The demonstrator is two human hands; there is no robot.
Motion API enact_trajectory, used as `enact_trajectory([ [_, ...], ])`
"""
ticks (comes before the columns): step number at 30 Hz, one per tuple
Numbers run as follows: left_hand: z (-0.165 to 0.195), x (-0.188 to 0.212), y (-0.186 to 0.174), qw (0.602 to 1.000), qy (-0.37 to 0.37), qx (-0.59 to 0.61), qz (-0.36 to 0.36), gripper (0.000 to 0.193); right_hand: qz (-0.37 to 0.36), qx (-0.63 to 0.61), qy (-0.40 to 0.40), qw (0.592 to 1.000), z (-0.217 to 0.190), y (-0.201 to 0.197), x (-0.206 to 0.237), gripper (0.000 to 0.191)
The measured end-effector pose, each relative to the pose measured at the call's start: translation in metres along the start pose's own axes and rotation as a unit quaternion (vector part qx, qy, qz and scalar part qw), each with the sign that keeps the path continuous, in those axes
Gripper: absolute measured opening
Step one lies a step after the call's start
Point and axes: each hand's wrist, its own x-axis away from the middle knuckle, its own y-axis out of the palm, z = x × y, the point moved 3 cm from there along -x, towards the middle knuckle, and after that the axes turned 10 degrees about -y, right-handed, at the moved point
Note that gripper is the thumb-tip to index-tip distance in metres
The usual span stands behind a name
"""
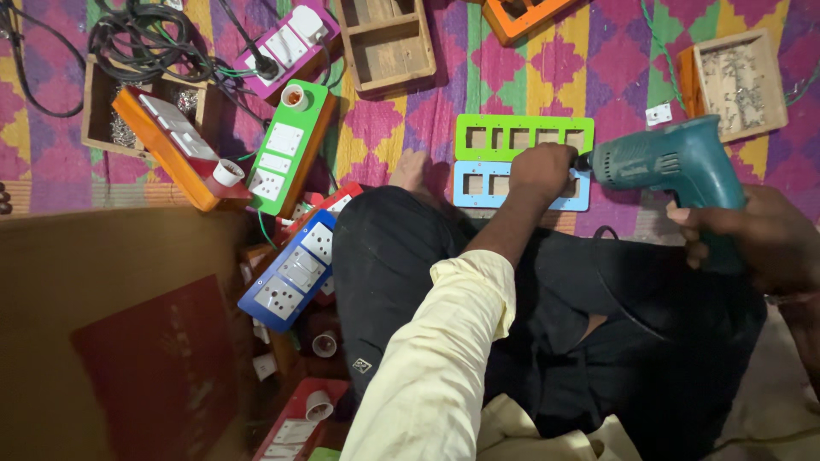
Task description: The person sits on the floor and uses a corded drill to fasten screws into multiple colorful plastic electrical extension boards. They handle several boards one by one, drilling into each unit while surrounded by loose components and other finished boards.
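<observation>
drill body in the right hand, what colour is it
Teal drill, held in the right hand; shows best in the head view.

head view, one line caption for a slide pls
Seated person's right hand grips a teal power drill while the left hand steadies a light blue cutout plate.

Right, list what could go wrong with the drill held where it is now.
1. The left hand rests on the light blue plate right at the nose of the teal drill, so a slip could catch the fingers.
2. The blue plate seems held only by that hand, half under the green plate, and may spin or shift.
3. The right hand holds the drill close to the person's dark trouser leg, where loose cloth might snag.
</observation>
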Motion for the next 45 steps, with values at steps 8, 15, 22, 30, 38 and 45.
enact_trajectory([
  [8,0.000,0.004,-0.006,0.999,-0.024,0.013,-0.025,0.034,-0.028,-0.054,-0.067,0.996,0.099,-0.045,-0.023,0.042],
  [15,-0.005,0.003,0.002,1.000,0.020,-0.008,0.022,0.022,0.029,-0.147,-0.042,0.988,0.171,-0.057,0.008,0.038],
  [22,-0.004,0.014,0.013,0.981,0.170,-0.029,0.092,0.018,0.057,-0.193,-0.027,0.979,0.200,-0.052,0.029,0.035],
  [30,0.001,0.007,0.023,0.948,0.269,-0.151,0.078,0.018,0.067,-0.227,-0.039,0.971,0.224,-0.053,0.039,0.031],
  [38,-0.005,-0.007,0.017,0.968,0.231,-0.088,0.042,0.027,0.077,-0.266,0.014,0.961,0.214,-0.041,0.041,0.034],
  [45,-0.001,-0.025,0.015,0.989,0.102,-0.026,0.107,0.020,-0.013,-0.315,-0.012,0.949,0.193,-0.032,0.055,0.038],
])
